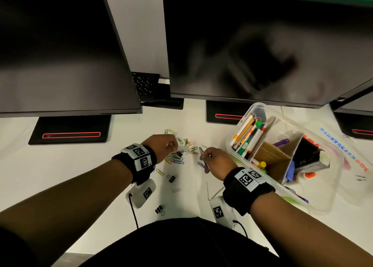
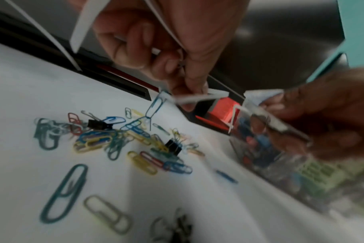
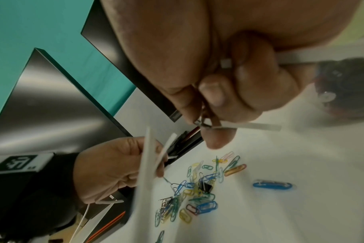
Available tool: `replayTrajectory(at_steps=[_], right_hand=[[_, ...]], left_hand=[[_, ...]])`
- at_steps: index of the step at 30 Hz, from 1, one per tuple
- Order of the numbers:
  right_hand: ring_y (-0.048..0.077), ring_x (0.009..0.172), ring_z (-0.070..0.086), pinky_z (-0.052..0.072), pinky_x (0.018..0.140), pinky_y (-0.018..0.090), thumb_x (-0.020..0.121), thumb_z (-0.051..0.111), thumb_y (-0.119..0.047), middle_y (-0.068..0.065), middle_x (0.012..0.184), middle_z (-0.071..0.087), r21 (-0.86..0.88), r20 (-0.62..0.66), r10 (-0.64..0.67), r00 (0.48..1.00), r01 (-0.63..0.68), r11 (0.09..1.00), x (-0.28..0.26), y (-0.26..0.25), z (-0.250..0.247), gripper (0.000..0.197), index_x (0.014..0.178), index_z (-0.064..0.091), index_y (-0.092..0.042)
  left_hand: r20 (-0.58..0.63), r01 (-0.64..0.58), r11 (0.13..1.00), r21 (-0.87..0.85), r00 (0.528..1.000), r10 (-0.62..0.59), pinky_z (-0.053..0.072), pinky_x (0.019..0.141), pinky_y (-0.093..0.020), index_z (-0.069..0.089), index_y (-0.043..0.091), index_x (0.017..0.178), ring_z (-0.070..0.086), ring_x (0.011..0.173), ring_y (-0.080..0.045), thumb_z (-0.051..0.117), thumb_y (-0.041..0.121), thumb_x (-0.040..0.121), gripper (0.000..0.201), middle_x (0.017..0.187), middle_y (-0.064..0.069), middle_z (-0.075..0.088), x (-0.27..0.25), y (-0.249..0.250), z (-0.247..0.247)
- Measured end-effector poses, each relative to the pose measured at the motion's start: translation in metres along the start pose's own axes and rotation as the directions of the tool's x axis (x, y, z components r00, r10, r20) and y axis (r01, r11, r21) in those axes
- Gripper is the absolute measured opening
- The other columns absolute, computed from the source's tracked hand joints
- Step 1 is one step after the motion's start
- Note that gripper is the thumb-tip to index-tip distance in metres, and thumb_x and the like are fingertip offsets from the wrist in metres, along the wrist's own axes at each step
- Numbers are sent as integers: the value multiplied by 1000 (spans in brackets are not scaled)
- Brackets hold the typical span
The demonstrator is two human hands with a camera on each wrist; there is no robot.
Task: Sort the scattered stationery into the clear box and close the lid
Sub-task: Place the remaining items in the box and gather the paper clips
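Note:
Colourful paper clips [image 1: 179, 152] lie in a heap on the white desk, with black binder clips [image 1: 171, 178] among and below them. My left hand [image 1: 173, 145] hovers over the heap and pinches a small clear plastic case [image 2: 197, 97]; a blue clip [image 2: 156, 105] dangles at its edge. My right hand [image 1: 207, 154] pinches a thin flat clear piece [image 1: 202, 158] just right of the heap. The clear box [image 1: 229, 141] stands open at the right, holding pens, markers and cardboard dividers. Its lid [image 1: 347, 151] lies beside it.
Two dark monitors [image 1: 262, 45] hang over the back of the desk, their black stands [image 1: 70, 129] behind the heap. A keyboard [image 1: 145, 83] shows between them. One more binder clip [image 1: 159, 210] and a pink clip [image 1: 176, 190] lie near the desk's front edge.

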State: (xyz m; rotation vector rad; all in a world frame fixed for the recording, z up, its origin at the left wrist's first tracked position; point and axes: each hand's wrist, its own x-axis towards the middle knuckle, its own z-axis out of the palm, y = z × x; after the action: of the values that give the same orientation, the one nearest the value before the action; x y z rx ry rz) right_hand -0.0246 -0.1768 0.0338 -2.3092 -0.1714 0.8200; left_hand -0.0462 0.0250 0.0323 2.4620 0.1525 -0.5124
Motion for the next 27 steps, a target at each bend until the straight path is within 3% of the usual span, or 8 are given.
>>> replayTrajectory(at_steps=[7,11,13,16,18,23,25,27], right_hand=[[1,34,43,37,51,19,94,47,-15,1,47,53,254,-55,-37,998,49,966,-21,-34,-24,25,87,64,1],[10,47,49,38,60,25,93,49,-16,4,51,53,316,-228,-12,974,85,945,-40,-41,-72,22,80,63,-6],[20,60,52,39,65,28,92,51,-19,8,58,55,244,-311,-5,950,85,966,-48,-32,-103,23,77,64,-7],[22,66,54,40,66,26,88,59,-22,9,65,59,57,-355,14,935,7,998,-59,-13,-148,24,78,68,-3],[19,60,51,38,61,25,86,63,-25,5,61,55,-106,-359,34,933,-77,991,-57,0,-174,22,73,68,-7],[29,93,60,39,70,27,85,62,-26,15,100,65,-530,-365,73,928,-272,803,-27,32,-204,28,100,66,-2],[30,94,61,43,70,29,81,68,-26,10,87,60,-514,-335,144,931,-309,800,-20,43,-203,27,94,64,-4],[29,79,59,44,63,28,71,78,-28,3,68,54,-449,-307,220,926,-345,824,-16,54,-201,28,82,60,-9]], left_hand=[[-116,-14,975,-220,993,-12,39,58,-22,58,19,88,49,68,-14,47,21,95,13,79,4,59,-1,44,-15],[-156,-97,951,-292,986,53,35,45,-9,49,28,71,46,56,-6,47,16,92,25,65,9,56,8,95,-18],[-148,-135,959,-247,984,101,35,44,-7,53,25,77,46,58,-6,48,19,93,18,68,9,57,12,121,-17],[-134,-183,970,-159,977,163,38,70,-19,59,22,89,52,79,-13,49,24,93,11,86,3,61,18,156,-13],[-139,-214,967,-140,971,194,38,77,-23,62,19,94,55,89,-17,49,24,93,14,96,-1,63,22,181,-11],[-127,-241,963,-121,966,225,42,79,-25,63,17,98,59,97,-23,48,20,92,17,106,-5,66,33,242,-3],[-110,-217,970,-109,972,206,44,79,-26,64,15,101,59,96,-23,47,19,93,19,109,-6,65,36,255,2],[-71,-192,979,-65,980,187,44,83,-25,64,12,106,59,105,-24,46,16,93,22,116,-6,64,38,264,9]])
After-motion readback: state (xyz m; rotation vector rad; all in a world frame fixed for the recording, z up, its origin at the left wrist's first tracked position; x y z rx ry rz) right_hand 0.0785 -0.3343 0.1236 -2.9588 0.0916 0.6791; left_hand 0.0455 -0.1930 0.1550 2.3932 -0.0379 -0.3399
